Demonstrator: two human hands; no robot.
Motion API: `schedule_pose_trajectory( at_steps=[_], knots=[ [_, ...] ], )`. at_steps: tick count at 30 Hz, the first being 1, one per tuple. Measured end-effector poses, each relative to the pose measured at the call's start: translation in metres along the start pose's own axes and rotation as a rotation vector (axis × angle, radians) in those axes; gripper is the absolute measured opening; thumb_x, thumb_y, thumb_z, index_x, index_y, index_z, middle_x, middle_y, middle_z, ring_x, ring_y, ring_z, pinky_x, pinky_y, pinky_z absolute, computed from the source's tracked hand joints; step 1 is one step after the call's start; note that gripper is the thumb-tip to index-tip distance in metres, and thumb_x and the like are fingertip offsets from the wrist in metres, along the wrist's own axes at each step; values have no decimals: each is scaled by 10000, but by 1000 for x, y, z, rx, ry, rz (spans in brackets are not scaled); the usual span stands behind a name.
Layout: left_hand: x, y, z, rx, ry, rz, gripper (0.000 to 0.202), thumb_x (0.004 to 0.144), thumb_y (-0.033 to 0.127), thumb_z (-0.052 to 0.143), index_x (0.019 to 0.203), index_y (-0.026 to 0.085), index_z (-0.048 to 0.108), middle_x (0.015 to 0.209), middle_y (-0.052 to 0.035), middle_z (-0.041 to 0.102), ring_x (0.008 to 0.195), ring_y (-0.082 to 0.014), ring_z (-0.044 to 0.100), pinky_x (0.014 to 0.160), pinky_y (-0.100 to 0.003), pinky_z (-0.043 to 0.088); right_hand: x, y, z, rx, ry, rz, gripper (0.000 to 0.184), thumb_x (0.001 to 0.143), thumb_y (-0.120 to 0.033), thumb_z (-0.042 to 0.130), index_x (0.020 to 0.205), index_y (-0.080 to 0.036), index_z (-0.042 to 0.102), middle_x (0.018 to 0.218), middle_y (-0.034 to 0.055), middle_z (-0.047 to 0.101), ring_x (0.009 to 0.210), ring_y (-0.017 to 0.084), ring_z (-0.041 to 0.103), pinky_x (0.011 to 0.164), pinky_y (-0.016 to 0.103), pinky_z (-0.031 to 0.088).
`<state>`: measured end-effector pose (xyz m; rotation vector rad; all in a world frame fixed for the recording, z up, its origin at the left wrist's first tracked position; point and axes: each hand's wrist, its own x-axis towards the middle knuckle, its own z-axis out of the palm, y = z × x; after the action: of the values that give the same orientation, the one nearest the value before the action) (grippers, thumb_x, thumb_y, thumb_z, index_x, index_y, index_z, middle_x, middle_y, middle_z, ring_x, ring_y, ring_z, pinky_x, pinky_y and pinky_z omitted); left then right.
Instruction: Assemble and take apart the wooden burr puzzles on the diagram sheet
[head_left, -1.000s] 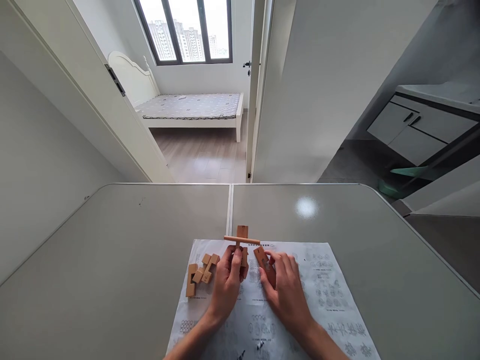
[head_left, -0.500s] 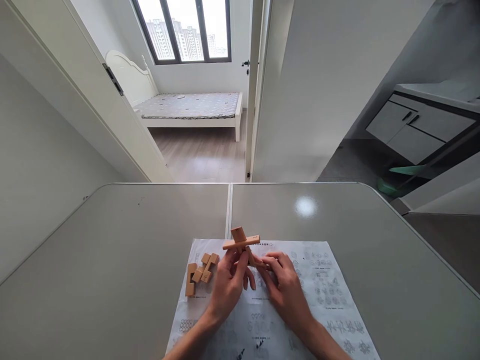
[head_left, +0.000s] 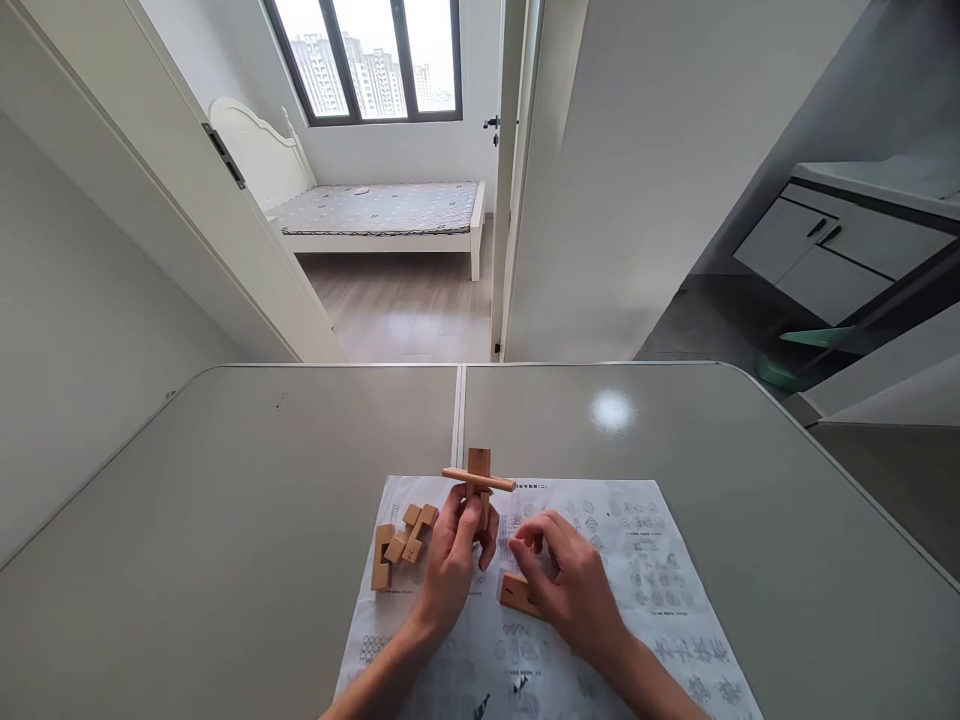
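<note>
My left hand [head_left: 454,550] grips a crossed wooden puzzle assembly [head_left: 478,480], with a thin bar lying across an upright block. Part of the assembly is hidden behind the fingers. My right hand [head_left: 566,575] hovers just to the right, fingers curled with a gap inside, apparently holding nothing. Below its thumb side, a single notched-looking wooden block [head_left: 519,594] rests over the printed sheet, its right end covered by the hand. Left of my left hand lie several loose wooden puzzle pieces [head_left: 382,560], some touching each other.
A printed paper sheet [head_left: 675,560] with puzzle diagrams lies under both hands. The grey table [head_left: 225,520] has a seam down its middle and rounded far corners. Beyond it are a doorway, a bed [head_left: 382,210] and, at right, a cabinet [head_left: 840,235].
My right hand has come away from the assembly, and a wooden block now shows lower down beside it. In my left hand, the assembly has turned more upright and shifted slightly left.
</note>
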<state>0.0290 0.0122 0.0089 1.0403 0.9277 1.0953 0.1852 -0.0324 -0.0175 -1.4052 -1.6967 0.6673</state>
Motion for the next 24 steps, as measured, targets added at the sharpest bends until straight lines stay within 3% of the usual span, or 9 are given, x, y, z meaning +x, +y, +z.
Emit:
schedule_pose_trajectory(
  at_steps=[2, 6, 16, 19, 24],
  knots=[
    [-1, 1, 1, -5, 17, -12, 288, 1044, 474, 501, 931, 209, 506, 667, 69, 465, 480, -65, 345, 486, -224, 286, 0, -3, 0, -71, -38, -65, 120, 970, -307, 697, 933, -235, 608, 932, 39, 651, 858, 230, 622, 754, 350, 509],
    [-1, 4, 3, 8, 44, -31, 300, 1019, 492, 529, 908, 215, 498, 649, 75, 453, 467, -68, 343, 482, -223, 297, -2, -7, 3, -221, -93, -181, 272, 804, -268, 835, 867, -238, 573, 943, 43, 635, 898, 256, 602, 789, 387, 522],
    [0, 2, 2, 31, 36, -21, 310, 1022, 499, 510, 911, 210, 503, 635, 75, 444, 476, -74, 332, 486, -234, 286, -3, -1, 5, -288, -135, -324, 371, 890, -444, 801, 761, -235, 523, 804, 16, 633, 766, 223, 589, 713, 348, 480],
    [0, 0, 0, -4, 47, -40, 298, 1006, 487, 522, 894, 212, 499, 635, 79, 417, 474, -74, 315, 472, -226, 284, -6, 3, 4, -148, -133, -219, 383, 1005, -450, 670, 741, -239, 491, 694, -15, 597, 636, 172, 555, 624, 295, 432],
    [1, -2, -2, -106, 63, -93, 282, 936, 439, 582, 811, 230, 440, 605, 99, 304, 489, -81, 245, 469, -205, 272, -6, 4, -2, 233, -105, 59, 273, 1105, -428, 452, 920, -247, 541, 580, -87, 454, 478, 121, 380, 502, 249, 361]
  ],
)
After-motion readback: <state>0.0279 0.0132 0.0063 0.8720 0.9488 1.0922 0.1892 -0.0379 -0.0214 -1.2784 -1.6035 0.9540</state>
